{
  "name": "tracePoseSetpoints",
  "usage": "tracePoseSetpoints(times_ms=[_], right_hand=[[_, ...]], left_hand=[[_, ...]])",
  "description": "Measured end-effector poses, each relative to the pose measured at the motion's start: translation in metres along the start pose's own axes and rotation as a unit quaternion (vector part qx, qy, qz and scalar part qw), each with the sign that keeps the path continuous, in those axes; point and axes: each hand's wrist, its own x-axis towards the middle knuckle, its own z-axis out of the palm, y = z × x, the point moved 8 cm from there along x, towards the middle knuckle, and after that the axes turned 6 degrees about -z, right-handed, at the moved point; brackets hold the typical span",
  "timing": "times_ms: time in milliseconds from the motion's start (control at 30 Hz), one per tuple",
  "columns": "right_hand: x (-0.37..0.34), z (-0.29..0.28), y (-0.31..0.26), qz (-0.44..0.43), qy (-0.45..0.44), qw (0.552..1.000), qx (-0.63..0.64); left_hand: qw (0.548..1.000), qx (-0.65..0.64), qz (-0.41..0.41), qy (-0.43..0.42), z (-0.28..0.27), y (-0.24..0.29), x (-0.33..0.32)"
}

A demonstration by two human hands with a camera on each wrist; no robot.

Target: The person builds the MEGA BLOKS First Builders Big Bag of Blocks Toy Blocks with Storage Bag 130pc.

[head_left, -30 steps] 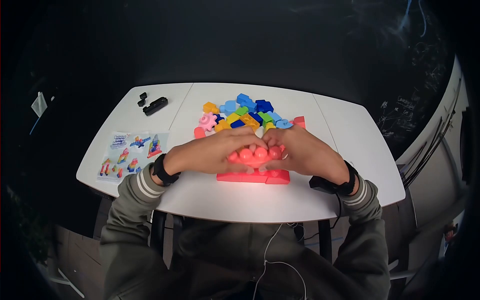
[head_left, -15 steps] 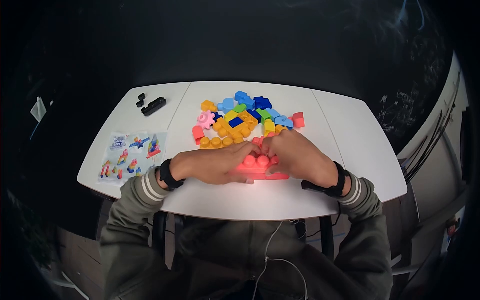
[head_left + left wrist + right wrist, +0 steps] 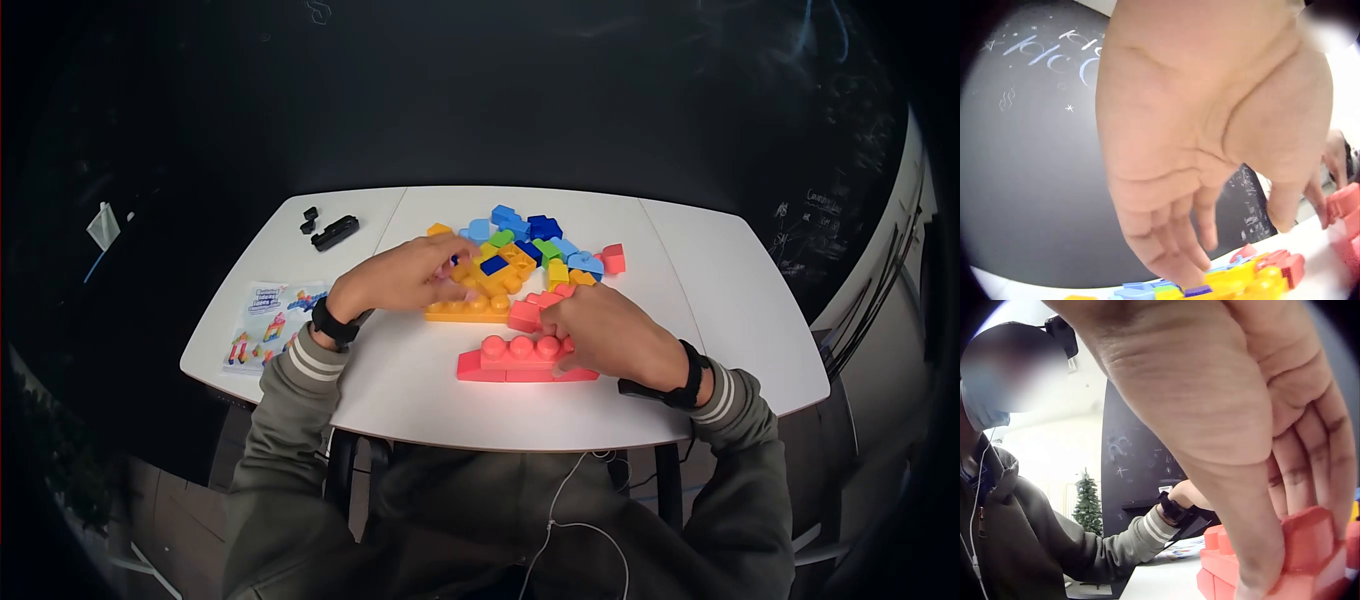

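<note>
A low red block assembly [image 3: 520, 364] with a row of round studs on top lies near the table's front. The right hand [image 3: 618, 335] grips its right end; in the right wrist view the thumb is on the near side of the red blocks [image 3: 1310, 544] and the fingers are behind. Over the yellow blocks [image 3: 480, 310] hovers the left hand [image 3: 405, 275], its fingers loosely bent and parted, with nothing held. The left wrist view shows that hand [image 3: 1210, 137] above the yellow blocks [image 3: 1247, 281]. More red pieces [image 3: 525, 314] lie just behind the assembly.
Behind the hands is a pile of blue [image 3: 543, 228], green and yellow blocks, with a red block [image 3: 613, 258] at its right. A printed picture sheet [image 3: 265, 325] lies at the left, and black parts [image 3: 335, 233] rest at the back left of the table [image 3: 400, 405].
The left hand has let go of the red assembly and moved back and left, over the yellow blocks. The right hand remains at the assembly's right end. The head view has shifted slightly.
</note>
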Motion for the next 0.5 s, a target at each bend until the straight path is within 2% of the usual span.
tracePoseSetpoints(times_ms=[67,133,267,333,367,433,500], right_hand=[[0.001,0.002,-0.002,0.005,-0.012,1.0,0.011],[0.001,0.004,-0.005,0.003,-0.004,0.999,0.044],[0.004,0.004,-0.012,-0.012,0.0,0.999,0.052],[0.003,0.008,-0.013,-0.008,0.001,0.998,0.057],[0.002,0.009,-0.014,-0.018,0.009,0.999,0.049],[0.001,0.008,-0.02,-0.03,0.014,0.999,0.037],[-0.002,0.01,-0.023,-0.029,0.012,0.999,0.041]], left_hand=[[0.999,0.038,0.008,-0.032,0.006,-0.02,0.004],[0.993,0.069,0.027,-0.097,0.02,-0.027,0.005],[0.994,0.094,-0.004,-0.055,0.033,-0.019,0.005],[0.988,0.141,0.056,-0.011,0.039,0.0,-0.003],[0.988,0.144,0.054,-0.006,0.039,0.009,-0.005],[0.989,0.126,0.021,-0.073,0.048,0.02,-0.008],[0.989,0.123,0.033,-0.078,0.056,0.024,-0.009]])
